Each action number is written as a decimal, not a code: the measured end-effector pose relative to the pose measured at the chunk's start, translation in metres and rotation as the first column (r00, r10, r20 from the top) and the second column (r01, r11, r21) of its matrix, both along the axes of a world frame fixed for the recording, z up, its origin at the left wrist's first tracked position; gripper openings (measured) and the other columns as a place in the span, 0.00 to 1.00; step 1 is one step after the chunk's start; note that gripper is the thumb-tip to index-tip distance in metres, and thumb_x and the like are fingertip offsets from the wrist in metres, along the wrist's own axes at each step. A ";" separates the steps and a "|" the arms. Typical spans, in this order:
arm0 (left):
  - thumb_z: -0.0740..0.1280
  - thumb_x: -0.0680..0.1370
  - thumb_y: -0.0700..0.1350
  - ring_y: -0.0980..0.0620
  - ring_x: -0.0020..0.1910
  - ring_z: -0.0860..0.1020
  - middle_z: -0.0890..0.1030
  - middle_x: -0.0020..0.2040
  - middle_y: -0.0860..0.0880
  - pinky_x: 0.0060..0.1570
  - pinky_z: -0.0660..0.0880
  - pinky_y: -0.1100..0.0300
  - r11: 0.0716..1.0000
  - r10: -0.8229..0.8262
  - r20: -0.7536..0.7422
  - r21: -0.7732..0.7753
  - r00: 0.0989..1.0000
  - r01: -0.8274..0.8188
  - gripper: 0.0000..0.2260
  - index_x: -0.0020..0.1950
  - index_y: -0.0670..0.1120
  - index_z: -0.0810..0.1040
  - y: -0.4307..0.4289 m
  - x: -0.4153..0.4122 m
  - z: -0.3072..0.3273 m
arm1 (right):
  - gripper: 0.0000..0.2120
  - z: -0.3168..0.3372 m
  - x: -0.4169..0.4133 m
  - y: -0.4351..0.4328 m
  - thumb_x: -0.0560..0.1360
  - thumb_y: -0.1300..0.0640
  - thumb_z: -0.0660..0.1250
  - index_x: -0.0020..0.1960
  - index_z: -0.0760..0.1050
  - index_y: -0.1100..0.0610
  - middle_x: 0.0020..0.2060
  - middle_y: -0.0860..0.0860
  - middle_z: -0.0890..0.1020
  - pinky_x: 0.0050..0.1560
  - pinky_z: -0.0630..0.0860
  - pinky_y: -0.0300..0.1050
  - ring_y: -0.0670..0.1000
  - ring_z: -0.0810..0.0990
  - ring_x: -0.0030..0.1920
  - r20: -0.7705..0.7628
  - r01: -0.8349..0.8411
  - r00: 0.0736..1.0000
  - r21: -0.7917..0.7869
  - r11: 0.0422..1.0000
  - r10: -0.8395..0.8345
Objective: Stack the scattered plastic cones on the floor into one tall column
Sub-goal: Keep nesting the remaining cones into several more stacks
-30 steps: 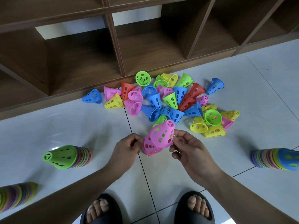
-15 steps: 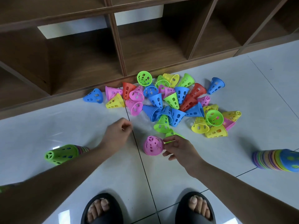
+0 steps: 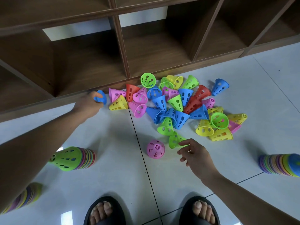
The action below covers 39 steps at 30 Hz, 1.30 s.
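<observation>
Far left, at the bottom corner of the white tiled floor [image 3: 113, 176]: a multicoloured stack of cones [image 3: 21, 198], partly out of view. Just right of it, a second stack capped by a green cone [image 3: 71, 158], tip pointing left in this view. Further off, at the foot of the brown shelf unit [image 3: 90, 62], the left hand [image 3: 89, 104], fingers curled round a blue cone [image 3: 101, 98]. Next over, a loose pile of cones [image 3: 175, 103] in pink, yellow, red, blue and green, heaped on the floor against the shelf base. Nearer, a single pink cone [image 3: 155, 149], tip up, alone on the tile beside a grout line. Just right of that, a green cone [image 3: 174, 141] pinched at its rim between thumb and forefinger of the right hand [image 3: 194, 156], other fingers loosely spread. Far right edge: a third stack [image 3: 279, 164], blue cone on top, cut off by the frame.
</observation>
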State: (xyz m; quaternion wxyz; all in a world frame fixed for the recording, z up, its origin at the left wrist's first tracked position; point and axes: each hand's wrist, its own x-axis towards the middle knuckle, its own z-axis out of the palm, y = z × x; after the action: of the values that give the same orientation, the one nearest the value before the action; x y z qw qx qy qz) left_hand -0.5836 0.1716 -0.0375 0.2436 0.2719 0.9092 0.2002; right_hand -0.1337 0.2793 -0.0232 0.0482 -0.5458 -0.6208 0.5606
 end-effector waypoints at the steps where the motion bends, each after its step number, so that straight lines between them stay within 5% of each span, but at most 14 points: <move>1: 0.71 0.78 0.47 0.41 0.50 0.85 0.84 0.57 0.43 0.51 0.82 0.49 0.998 -0.039 -0.025 -0.044 0.999 0.037 0.16 0.65 0.56 0.79 -0.004 -0.007 -0.003 | 0.12 -0.002 0.002 0.002 0.79 0.62 0.67 0.53 0.80 0.45 0.42 0.48 0.87 0.39 0.80 0.51 0.49 0.86 0.38 0.016 -0.010 1.000 0.035 0.999 0.009; 8: 0.69 0.82 0.46 0.39 0.55 0.82 0.84 0.63 0.43 0.56 0.80 0.46 0.961 -0.242 -0.262 -0.197 0.934 0.193 0.18 0.72 0.52 0.74 -0.020 -0.020 -0.007 | 0.18 -0.018 0.010 0.005 0.77 0.63 0.70 0.60 0.79 0.44 0.52 0.41 0.79 0.39 0.70 0.29 0.43 0.81 0.38 0.171 -0.213 0.972 0.339 0.916 0.163; 13: 0.73 0.79 0.44 0.38 0.56 0.84 0.86 0.58 0.45 0.57 0.80 0.46 0.952 -0.292 -0.374 -0.203 0.880 0.230 0.16 0.67 0.47 0.78 -0.027 -0.016 -0.009 | 0.22 -0.021 0.011 0.004 0.77 0.63 0.71 0.66 0.78 0.44 0.58 0.41 0.76 0.41 0.74 0.33 0.43 0.82 0.38 0.157 -0.251 0.967 0.420 0.872 0.203; 17: 0.75 0.77 0.41 0.36 0.47 0.85 0.87 0.49 0.40 0.49 0.82 0.48 0.926 -0.368 -0.471 -0.267 0.802 0.268 0.10 0.57 0.44 0.83 -0.025 -0.021 0.000 | 0.27 -0.021 0.009 0.007 0.75 0.65 0.71 0.70 0.75 0.45 0.67 0.45 0.72 0.35 0.80 0.49 0.50 0.83 0.40 0.334 -0.498 0.866 0.633 0.592 0.371; 20: 0.75 0.78 0.45 0.41 0.43 0.82 0.87 0.46 0.44 0.42 0.77 0.55 0.914 -0.395 -0.436 -0.275 0.808 0.299 0.07 0.56 0.48 0.84 -0.019 -0.017 0.013 | 0.31 -0.021 0.003 0.019 0.70 0.69 0.71 0.69 0.78 0.48 0.72 0.51 0.73 0.33 0.82 0.49 0.56 0.83 0.47 0.489 -0.637 0.759 0.693 0.337 0.429; 24: 0.75 0.79 0.47 0.47 0.35 0.76 0.82 0.37 0.51 0.33 0.65 0.60 0.925 -0.380 -0.368 -0.179 0.849 0.336 0.04 0.49 0.53 0.81 -0.009 0.014 0.033 | 0.29 -0.022 -0.002 0.032 0.65 0.71 0.72 0.62 0.82 0.51 0.74 0.53 0.74 0.39 0.82 0.50 0.56 0.81 0.45 0.590 -0.717 0.658 0.680 0.151 0.468; 29: 0.75 0.79 0.52 0.54 0.31 0.77 0.82 0.34 0.52 0.30 0.65 0.59 0.924 -0.383 -0.235 -0.081 0.894 0.374 0.07 0.45 0.53 0.80 0.001 0.065 0.061 | 0.27 -0.027 -0.001 0.037 0.62 0.73 0.72 0.57 0.81 0.54 0.62 0.54 0.80 0.37 0.80 0.50 0.57 0.78 0.40 0.634 -0.738 0.631 0.668 0.095 0.447; 33: 0.77 0.77 0.50 0.54 0.36 0.79 0.81 0.37 0.53 0.35 0.70 0.58 0.925 -0.330 -0.131 0.150 0.935 0.348 0.05 0.44 0.54 0.83 -0.002 0.101 0.078 | 0.22 -0.027 0.003 0.041 0.63 0.72 0.72 0.53 0.81 0.54 0.49 0.53 0.79 0.31 0.77 0.50 0.56 0.77 0.40 0.637 -0.734 0.648 0.669 0.119 0.417; 39: 0.76 0.80 0.45 0.56 0.37 0.77 0.83 0.39 0.56 0.41 0.73 0.63 0.871 -0.332 0.286 0.459 0.899 0.176 0.03 0.48 0.48 0.84 -0.009 0.152 0.091 | 0.17 -0.023 0.010 0.045 0.64 0.72 0.74 0.47 0.79 0.55 0.43 0.52 0.75 0.27 0.74 0.50 0.57 0.77 0.37 0.625 -0.723 0.685 0.644 0.249 0.375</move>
State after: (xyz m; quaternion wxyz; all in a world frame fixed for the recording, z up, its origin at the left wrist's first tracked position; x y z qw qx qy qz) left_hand -0.4314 0.1622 0.0533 0.3642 0.3962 0.7401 0.4034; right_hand -0.1239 0.3239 -0.0457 0.0011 -0.2734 -0.9609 0.0441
